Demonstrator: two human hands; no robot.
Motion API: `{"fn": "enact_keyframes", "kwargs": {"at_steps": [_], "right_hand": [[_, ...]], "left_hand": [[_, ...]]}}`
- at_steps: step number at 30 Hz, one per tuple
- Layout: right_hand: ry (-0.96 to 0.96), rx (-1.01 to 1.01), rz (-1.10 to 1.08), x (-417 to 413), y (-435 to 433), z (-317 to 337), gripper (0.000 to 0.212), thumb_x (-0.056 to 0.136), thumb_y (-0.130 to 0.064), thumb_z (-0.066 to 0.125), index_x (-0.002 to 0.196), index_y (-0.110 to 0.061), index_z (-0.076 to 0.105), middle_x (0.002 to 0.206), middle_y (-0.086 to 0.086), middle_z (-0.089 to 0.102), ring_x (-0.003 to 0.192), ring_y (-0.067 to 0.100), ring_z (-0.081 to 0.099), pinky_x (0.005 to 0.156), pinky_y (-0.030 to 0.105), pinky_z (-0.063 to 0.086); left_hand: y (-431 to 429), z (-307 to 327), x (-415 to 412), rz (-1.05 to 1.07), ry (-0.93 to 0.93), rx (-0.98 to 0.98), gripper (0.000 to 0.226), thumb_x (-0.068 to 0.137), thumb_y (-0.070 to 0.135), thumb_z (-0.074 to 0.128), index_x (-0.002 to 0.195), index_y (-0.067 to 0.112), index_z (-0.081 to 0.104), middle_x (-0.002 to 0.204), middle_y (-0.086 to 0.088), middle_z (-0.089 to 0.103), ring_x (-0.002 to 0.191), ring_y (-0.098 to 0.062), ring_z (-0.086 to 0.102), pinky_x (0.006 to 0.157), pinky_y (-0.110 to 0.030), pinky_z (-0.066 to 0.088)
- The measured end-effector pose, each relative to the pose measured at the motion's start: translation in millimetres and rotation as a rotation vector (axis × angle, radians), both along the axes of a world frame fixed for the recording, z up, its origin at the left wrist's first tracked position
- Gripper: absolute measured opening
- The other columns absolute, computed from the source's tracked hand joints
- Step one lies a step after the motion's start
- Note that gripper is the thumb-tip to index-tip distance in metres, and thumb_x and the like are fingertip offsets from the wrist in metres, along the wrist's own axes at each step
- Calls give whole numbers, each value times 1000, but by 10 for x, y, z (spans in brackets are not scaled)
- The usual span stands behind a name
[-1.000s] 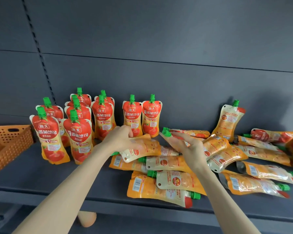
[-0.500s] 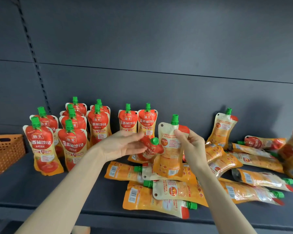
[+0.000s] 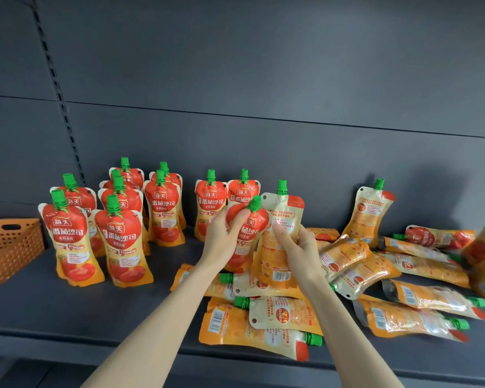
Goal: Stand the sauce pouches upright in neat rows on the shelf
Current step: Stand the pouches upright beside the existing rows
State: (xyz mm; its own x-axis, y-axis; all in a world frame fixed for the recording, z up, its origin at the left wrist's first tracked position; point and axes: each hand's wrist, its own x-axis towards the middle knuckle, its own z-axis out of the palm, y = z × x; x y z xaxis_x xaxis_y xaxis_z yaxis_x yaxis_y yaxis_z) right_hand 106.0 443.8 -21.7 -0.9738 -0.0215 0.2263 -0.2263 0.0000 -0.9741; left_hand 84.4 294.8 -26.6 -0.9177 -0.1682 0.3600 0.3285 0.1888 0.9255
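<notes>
My left hand [image 3: 226, 238] grips a red tomato sauce pouch [image 3: 249, 233] near its green cap, front side facing me, nearly upright. My right hand [image 3: 298, 247] holds a second pouch [image 3: 277, 236] upright with its pale back side toward me. Both are above the dark shelf [image 3: 67, 309], in front of two standing pouches [image 3: 210, 204]. Several pouches stand in rows at the left [image 3: 118, 233]. A heap of pouches lies flat at the right [image 3: 263, 323].
An orange perforated basket [image 3: 9, 247] sits at the shelf's left end. One pouch [image 3: 368, 217] leans on the back panel at the right. More pouches [image 3: 426, 298] lie toward the right edge. Bare shelf shows in front of the standing rows.
Both hands lifted a pouch each from the heap. The left one has been turned from lying sideways to nearly upright; the right one stays upright.
</notes>
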Motion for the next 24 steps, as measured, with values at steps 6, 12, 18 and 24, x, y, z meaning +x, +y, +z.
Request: {"fn": "enact_keyframes", "kwargs": {"at_steps": [6,12,18,24], "right_hand": [[-56,-16,21,3,-72,4,30,93,-53,36,115,-42,53,116,-12,64,110,10,61,95,37,51],[-267,0,168,6,-84,1,63,89,-67,14,134,-34,44,133,-8,53,125,15,49,110,47,35],[-175,95,242,-47,-127,2,58,80,-68,38,130,-38,45,125,-11,58,114,6,55,94,29,47],[-139,137,143,-80,-293,41,54,81,-49,60,125,-19,48,112,-4,64,98,12,65,84,32,56]], "left_hand": [[44,175,6,106,70,78,25,93,40,47,113,26,52,102,12,62,95,-7,61,79,-17,50],[-65,-70,80,-79,-75,17,34,91,40,52,122,27,48,116,10,60,108,-8,57,89,-22,48],[-120,-83,205,-81,-67,75,12,91,27,56,96,37,51,97,19,61,87,5,60,62,-3,45],[-195,-10,223,-95,-37,22,19,93,30,50,112,35,50,105,19,62,99,6,59,72,-4,46]]}}
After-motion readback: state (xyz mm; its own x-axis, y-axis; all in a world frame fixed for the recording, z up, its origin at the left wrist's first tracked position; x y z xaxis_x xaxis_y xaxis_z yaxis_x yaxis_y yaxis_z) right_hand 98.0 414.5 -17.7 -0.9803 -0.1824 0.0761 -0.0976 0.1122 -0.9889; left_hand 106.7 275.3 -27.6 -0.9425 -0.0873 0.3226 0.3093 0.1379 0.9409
